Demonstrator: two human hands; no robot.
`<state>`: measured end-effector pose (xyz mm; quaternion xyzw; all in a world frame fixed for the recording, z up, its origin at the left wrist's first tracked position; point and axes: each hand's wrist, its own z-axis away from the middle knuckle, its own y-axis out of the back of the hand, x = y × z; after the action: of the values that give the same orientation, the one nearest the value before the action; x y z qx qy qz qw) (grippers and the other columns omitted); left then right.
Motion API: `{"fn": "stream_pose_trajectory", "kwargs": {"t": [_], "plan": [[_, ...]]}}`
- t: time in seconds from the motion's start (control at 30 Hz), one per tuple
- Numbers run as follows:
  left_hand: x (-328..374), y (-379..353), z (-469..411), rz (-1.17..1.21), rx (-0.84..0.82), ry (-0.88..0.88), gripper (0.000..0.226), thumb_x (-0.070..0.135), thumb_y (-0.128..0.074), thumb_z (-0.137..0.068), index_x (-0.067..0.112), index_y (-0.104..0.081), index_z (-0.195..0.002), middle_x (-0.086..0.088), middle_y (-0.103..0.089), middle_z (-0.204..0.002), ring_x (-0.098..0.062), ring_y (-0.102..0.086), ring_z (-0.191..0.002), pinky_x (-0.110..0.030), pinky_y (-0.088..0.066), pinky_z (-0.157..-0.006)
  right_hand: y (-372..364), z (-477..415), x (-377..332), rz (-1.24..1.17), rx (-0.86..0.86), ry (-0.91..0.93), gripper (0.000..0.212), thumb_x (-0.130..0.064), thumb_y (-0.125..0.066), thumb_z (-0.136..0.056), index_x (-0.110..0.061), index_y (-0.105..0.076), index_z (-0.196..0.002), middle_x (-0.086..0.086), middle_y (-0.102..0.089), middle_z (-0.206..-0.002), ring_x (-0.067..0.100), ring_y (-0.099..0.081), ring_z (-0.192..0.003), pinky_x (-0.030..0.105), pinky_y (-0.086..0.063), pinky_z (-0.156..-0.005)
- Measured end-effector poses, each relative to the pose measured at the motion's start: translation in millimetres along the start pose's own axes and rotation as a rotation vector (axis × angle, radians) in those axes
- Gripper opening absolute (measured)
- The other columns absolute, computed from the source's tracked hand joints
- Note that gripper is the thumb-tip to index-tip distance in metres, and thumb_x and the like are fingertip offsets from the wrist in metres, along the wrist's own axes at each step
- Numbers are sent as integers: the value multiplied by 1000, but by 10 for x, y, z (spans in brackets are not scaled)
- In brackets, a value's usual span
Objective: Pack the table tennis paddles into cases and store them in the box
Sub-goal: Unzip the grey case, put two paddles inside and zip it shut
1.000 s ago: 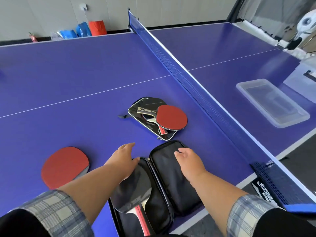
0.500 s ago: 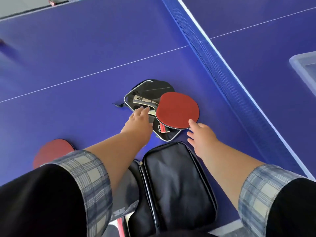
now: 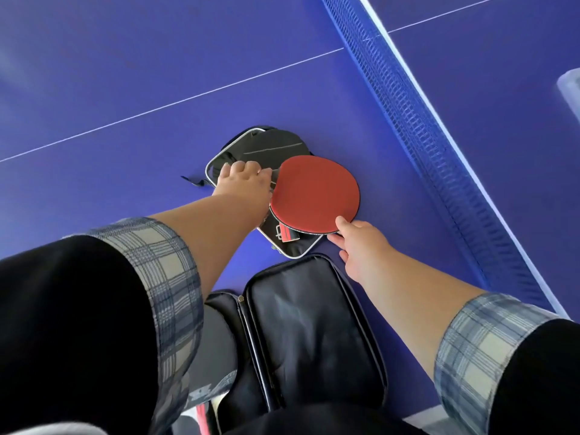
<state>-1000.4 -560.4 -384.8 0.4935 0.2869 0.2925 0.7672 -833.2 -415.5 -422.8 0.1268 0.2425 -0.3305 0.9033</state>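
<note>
While both arms were stretched forward over the blue table (image 3: 125,89), the left hand (image 3: 243,183) sat knuckles-up on the far case (image 3: 266,149), fingers curled down together onto something near its piped edge; couldn't tell if they actually gripped anything, since the hand covered whatever was under it. The right hand (image 3: 361,246) came in from the other side, thumb on the red rubber at the near rim of the red paddle (image 3: 315,194) and the other fingers tucked underneath, so it was pinching the blade's edge. That paddle lay on top of the far case, its handle mostly hidden, with only a red and black bit poking out below the blade. Closer to the body was a second, bigger black case (image 3: 314,334) lying unzipped and flat on the table, right half bare. Its left half was mostly blocked by the left forearm and the rolled plaid sleeve (image 3: 163,277), though a grey shape and a bit of red handle peeked out down there, hard to make out. The net (image 3: 408,120) ran diagonally along the right side, and a pale translucent corner of something (image 3: 569,89) was cut off at the right edge of the view.
</note>
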Motion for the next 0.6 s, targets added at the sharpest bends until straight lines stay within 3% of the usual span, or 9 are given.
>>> {"fn": "stream_pose_trajectory", "kwargs": {"t": [0.07, 0.17, 0.27, 0.33, 0.37, 0.43, 0.5, 0.53, 0.6], "plan": [[-35, -12, -3, -1, 31, -6, 53, 43, -53, -94, 24, -41, -142, -3, -43, -139, -30, -35, -132, -44, -20, -114, 0, -14, 6, -9, -36, 14, 11, -22, -48, -101, -24, -59, -101, -24, -72, -67, 26, -57, -128, 25, -43, -74], [-61, -47, 28, 38, 14, 31, 45, 48, -45, -98, 25, -47, -136, -4, -44, -136, -30, -36, -130, -45, -21, -113, 63, -38, 17, -108, -62, 5, 14, -23, -47, -104, -21, -60, -108, -14, -77, -90, 7, -69, -103, 27, -46, -95], [-41, -58, 112, 89, -43, 49, 45, 52, -43, -97, 26, -48, -134, -4, -47, -135, -30, -37, -130, -45, -20, -114, 170, 10, 16, -221, -53, 27, 12, -29, -51, -103, -23, -62, -101, -2, -70, -107, 6, -69, -94, 26, -50, -76], [0, -56, 208, 140, -51, 16, 44, 53, -43, -97, 25, -48, -132, -2, -53, -131, -28, -44, -127, -44, -23, -112, 274, 56, 28, -251, -47, 49, 13, -31, -52, -102, -24, -63, -106, 2, -68, -113, 11, -68, -99, 27, -48, -75], [28, -35, 265, 200, -57, 11, 44, 54, -43, -97, 25, -49, -130, -1, -57, -127, -26, -49, -121, -42, -28, -107, 333, 76, 31, -264, -56, 60, 14, -31, -51, -103, -26, -63, -108, 2, -68, -115, 12, -67, -102, 29, -48, -78], [86, 51, 414, 340, -114, 21, 44, 54, -46, -96, 26, -50, -129, 2, -62, -116, -24, -57, -99, -36, -40, -83, 459, 122, 23, -333, -53, 75, 16, -30, -50, -104, -28, -63, -114, 0, -70, -116, 13, -66, -104, 34, -47, -85], [218, 114, 579, 343, -201, -60, 37, 48, -52, -96, 28, -53, -127, 5, -60, -108, -20, -54, -82, -32, -38, -62, 576, 162, 13, -420, -11, 88, 21, -30, -52, -103, -26, -62, -121, 0, -72, -115, 16, -69, -103, 39, -52, -89], [304, 104, 665, 329, -234, -98, 32, 46, -53, -95, 26, -57, -120, 5, -59, -104, -18, -53, -78, -32, -37, -58, 618, 183, 15, -458, 9, 94, 23, -30, -54, -102, -25, -62, -123, 1, -73, -114, 18, -71, -101, 42, -55, -87], [494, 59, 879, 525, -317, -42, 33, 54, -53, -92, 22, -59, -98, 1, -64, -90, -19, -60, -73, -32, -42, -56, 670, 228, 44, -515, 55, 98, 24, -32, -57, -100, -25, -63, -122, 3, -75, -110, 23, -75, -95, 47, -61, -78]]}}
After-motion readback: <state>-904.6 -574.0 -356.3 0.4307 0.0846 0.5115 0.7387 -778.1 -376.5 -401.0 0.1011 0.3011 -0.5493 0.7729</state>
